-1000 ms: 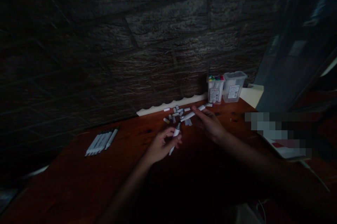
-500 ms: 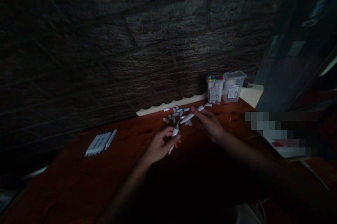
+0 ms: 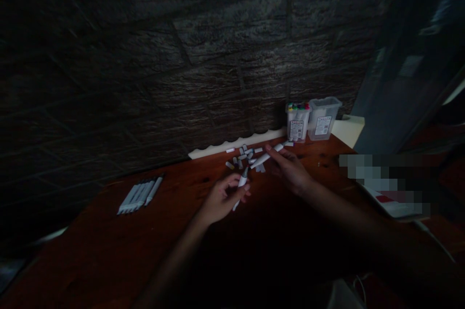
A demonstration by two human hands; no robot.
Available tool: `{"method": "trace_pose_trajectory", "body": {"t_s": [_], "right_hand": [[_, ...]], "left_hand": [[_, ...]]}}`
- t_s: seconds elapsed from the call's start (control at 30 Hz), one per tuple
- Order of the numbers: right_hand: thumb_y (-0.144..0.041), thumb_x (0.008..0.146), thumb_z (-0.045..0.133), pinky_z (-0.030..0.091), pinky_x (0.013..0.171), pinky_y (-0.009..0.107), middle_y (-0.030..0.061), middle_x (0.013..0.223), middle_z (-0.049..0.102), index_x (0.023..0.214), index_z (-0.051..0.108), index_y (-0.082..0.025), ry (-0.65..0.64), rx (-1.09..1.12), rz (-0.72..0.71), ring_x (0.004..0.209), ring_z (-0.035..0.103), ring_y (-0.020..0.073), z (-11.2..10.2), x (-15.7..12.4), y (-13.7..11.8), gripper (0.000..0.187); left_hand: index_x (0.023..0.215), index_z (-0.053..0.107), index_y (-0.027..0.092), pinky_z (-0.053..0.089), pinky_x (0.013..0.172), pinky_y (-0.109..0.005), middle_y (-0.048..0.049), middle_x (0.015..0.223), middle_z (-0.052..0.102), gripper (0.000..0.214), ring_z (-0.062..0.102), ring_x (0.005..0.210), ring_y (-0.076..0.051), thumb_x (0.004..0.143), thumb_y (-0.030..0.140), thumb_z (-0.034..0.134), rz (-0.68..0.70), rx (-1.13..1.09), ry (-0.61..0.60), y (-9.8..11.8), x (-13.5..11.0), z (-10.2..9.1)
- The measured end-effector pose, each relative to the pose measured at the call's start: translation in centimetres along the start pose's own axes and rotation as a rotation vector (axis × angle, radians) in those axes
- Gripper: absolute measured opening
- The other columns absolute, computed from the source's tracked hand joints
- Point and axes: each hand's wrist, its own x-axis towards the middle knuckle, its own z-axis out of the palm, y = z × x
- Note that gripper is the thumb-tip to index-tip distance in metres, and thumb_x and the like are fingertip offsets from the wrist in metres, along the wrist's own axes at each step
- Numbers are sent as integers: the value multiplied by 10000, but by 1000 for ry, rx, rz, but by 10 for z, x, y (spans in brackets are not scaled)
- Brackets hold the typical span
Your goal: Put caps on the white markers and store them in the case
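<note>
One marker (image 3: 240,185) sits pinched in left hand (image 3: 220,200) fingers; right hand (image 3: 290,168) fingertips pinch another marker (image 3: 267,158).

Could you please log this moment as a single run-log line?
left hand: holds marker | right hand: holds second marker | behind: loose caps | far left: row of markers | back right: two boxes

2 held markers (image 3: 240,184); 2 clear tubs (image 3: 322,122); 1 cap pile (image 3: 244,153).
</note>
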Motion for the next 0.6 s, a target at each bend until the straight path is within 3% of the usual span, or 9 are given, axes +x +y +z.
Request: {"method": "trace_pose_trajectory", "body": {"t_s": [0.6], "right_hand": [[-506,702,726,179,474,260,-65,545,382,634,555,-191,7,9,34,490,267,73,0,0,1,364]], "left_hand": [[969,582,153,461,454,-185,-48,811,687,248,622,612,-116,862,378,583,-1,47,5,-2,0,2]]}}
